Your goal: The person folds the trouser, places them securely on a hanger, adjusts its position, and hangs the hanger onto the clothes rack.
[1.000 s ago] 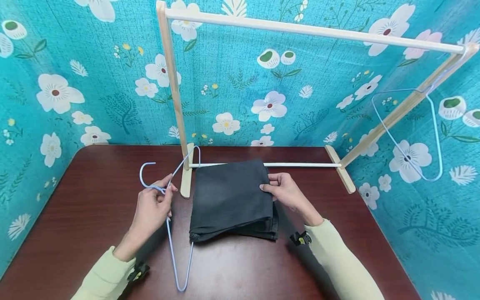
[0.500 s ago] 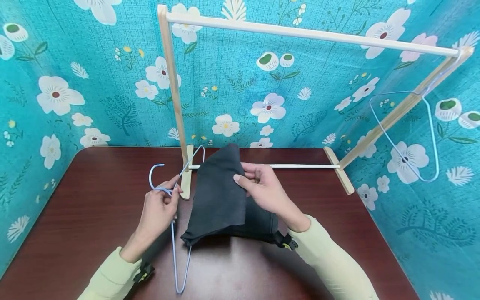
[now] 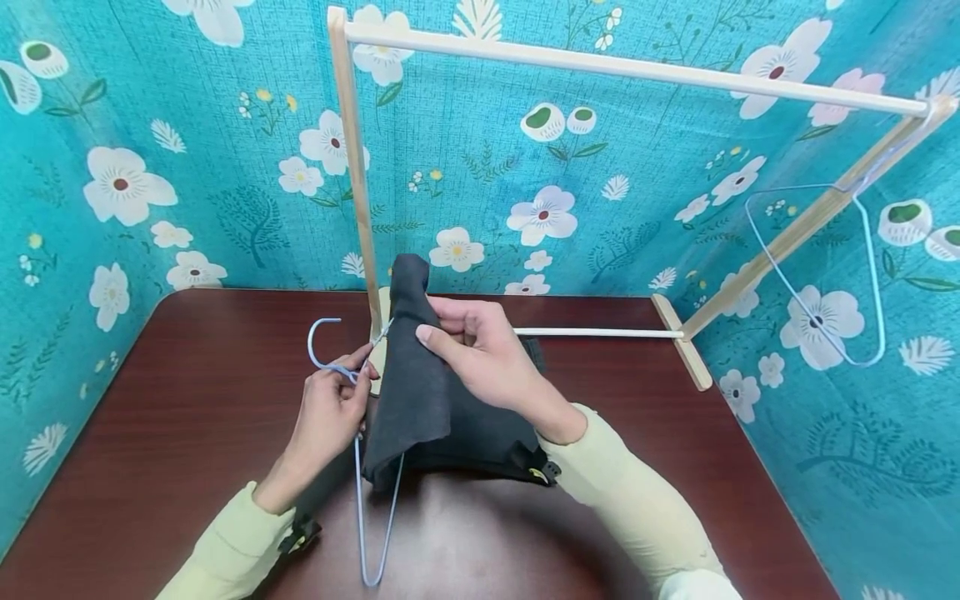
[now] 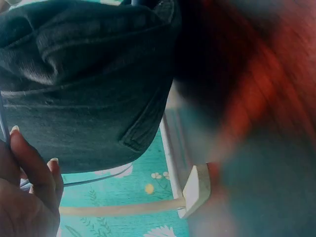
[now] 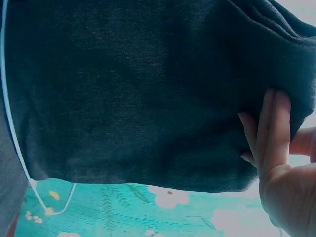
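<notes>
My left hand [image 3: 330,412] pinches a light blue wire hanger [image 3: 361,500] just below its hook, at the left of the table. Folded black trousers [image 3: 412,367] lie through and over the hanger's frame. Their right part is lifted and bent leftward across the wire by my right hand [image 3: 487,350], thumb on one side and fingers on the other. In the right wrist view the fingers [image 5: 279,128] lie along the dark cloth, with the hanger wire [image 5: 7,98] down its left side. Seams show on the trousers [image 4: 89,98] in the left wrist view. The cloth hides part of the hanger.
Behind the hands stands a wooden rack with a white top bar [image 3: 637,67] and a low bar [image 3: 600,332]. A second wire hanger [image 3: 873,275] hangs at its right end. The dark red-brown table [image 3: 187,417] meets a floral blue curtain [image 3: 247,158].
My right hand has carried the right edge of the trousers up and leftward, folding it over toward the hanger. My left hand has shifted slightly right with the hanger.
</notes>
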Action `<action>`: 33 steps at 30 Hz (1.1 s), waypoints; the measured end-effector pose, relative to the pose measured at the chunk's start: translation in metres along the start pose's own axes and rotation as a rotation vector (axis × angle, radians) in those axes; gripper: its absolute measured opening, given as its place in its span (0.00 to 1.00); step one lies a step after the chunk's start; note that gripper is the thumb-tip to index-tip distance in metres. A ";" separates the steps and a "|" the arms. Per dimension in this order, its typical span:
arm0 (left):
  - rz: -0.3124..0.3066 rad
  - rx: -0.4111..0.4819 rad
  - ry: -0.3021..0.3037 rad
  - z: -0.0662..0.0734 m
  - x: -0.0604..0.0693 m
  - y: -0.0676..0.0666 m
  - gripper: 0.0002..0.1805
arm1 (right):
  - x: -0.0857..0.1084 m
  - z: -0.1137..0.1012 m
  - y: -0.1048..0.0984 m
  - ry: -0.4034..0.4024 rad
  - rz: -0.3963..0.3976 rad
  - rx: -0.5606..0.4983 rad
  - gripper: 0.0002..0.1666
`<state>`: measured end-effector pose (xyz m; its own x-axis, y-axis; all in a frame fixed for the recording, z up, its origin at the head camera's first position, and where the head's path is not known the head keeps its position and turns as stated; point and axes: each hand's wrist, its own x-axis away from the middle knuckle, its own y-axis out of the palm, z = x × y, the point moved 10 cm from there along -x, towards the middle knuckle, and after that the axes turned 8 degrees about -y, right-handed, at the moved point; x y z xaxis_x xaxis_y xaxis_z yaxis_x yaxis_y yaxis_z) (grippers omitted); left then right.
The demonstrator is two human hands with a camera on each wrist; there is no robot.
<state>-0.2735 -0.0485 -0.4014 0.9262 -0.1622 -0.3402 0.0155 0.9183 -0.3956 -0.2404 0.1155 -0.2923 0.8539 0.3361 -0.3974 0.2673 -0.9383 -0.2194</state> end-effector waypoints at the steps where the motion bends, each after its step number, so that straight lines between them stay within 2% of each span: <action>1: -0.002 0.009 -0.008 0.000 0.000 -0.001 0.15 | -0.001 -0.003 -0.001 -0.005 0.004 -0.005 0.24; 5: 0.003 0.045 -0.030 -0.001 0.001 -0.007 0.09 | -0.001 -0.008 -0.011 0.004 0.043 -0.012 0.24; 10: -0.011 0.093 -0.051 -0.006 -0.001 -0.013 0.10 | 0.003 -0.004 -0.029 0.029 0.084 -0.026 0.23; 13: -0.020 0.118 -0.070 -0.010 -0.002 -0.018 0.10 | 0.013 0.006 -0.048 0.065 0.139 -0.038 0.22; 16: -0.013 0.104 -0.096 -0.017 -0.003 -0.023 0.10 | 0.028 0.021 -0.070 0.109 0.191 -0.063 0.23; 20: -0.019 0.068 -0.115 -0.022 -0.004 -0.027 0.09 | 0.054 0.045 -0.094 0.169 0.237 -0.091 0.24; 23: -0.025 0.048 -0.116 -0.023 -0.004 -0.027 0.09 | 0.074 0.067 -0.106 0.242 0.261 -0.091 0.24; 30: -0.022 0.008 -0.117 -0.027 -0.002 -0.024 0.09 | 0.118 0.138 -0.127 0.460 0.285 -0.023 0.25; 33: -0.024 -0.001 -0.113 -0.027 -0.003 -0.022 0.09 | 0.134 0.169 -0.131 0.530 0.251 0.053 0.26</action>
<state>-0.2863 -0.0783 -0.4144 0.9622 -0.1427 -0.2321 0.0384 0.9143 -0.4031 -0.2366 0.2968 -0.4674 0.9985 0.0049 0.0540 0.0170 -0.9740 -0.2257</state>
